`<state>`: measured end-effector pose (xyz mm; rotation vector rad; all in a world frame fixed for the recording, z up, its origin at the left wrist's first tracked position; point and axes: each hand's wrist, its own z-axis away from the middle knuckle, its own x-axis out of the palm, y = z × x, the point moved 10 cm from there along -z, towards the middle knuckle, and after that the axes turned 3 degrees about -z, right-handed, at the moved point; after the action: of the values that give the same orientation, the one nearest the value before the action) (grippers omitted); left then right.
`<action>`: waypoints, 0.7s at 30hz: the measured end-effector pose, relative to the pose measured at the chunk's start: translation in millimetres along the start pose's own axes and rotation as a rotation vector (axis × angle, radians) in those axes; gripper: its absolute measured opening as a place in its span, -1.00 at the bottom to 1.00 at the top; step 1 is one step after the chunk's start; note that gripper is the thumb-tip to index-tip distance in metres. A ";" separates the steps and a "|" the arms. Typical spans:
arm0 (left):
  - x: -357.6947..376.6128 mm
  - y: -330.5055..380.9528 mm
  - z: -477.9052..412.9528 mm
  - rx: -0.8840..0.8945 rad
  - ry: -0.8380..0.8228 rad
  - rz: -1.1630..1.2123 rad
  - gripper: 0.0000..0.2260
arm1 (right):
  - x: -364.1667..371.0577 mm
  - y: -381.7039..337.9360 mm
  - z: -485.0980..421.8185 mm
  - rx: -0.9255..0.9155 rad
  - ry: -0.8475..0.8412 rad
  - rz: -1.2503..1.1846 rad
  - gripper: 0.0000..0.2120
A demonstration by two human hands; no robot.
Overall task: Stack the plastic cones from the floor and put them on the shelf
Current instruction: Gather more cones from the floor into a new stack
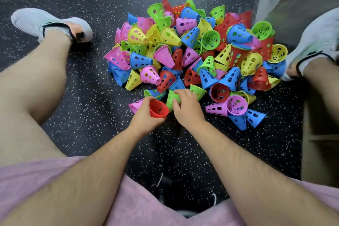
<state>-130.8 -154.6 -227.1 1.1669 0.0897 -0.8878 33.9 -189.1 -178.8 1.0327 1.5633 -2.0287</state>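
A big pile of small perforated plastic cones [198,51] in pink, yellow, green, blue and red lies on the dark speckled floor between my feet. My left hand [145,117] grips a red cone [158,108] at the pile's near edge, its wide mouth turned toward me; a pink cone [135,105] sticks out past my fingers. Just to the right, my right hand [187,104] curls its fingers round a green cone [171,99] lying at the front of the pile.
I sit on the floor with legs spread, a white shoe [51,24] at the left and another white shoe [311,42] at the right. A pale wooden shelf unit [321,134] stands at the right edge. Bare speckled floor [102,124] lies in front of me.
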 end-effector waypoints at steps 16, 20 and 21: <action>10.2 -0.6 -12.6 0.014 -0.002 0.036 -0.36 | -18.1 21.6 -8.5 0.062 0.104 -0.103 -0.79; 17.8 1.7 -13.4 0.016 -0.024 0.038 -0.31 | -33.5 10.8 11.5 -0.032 0.153 -0.182 -0.76; 20.8 2.7 -13.4 0.017 -0.034 0.041 -0.31 | -34.4 10.6 14.3 -0.044 0.156 -0.189 -0.76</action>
<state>-110.2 -154.9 -241.0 1.1653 0.0306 -0.8729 59.2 -210.5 -158.8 1.0862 1.8398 -2.0674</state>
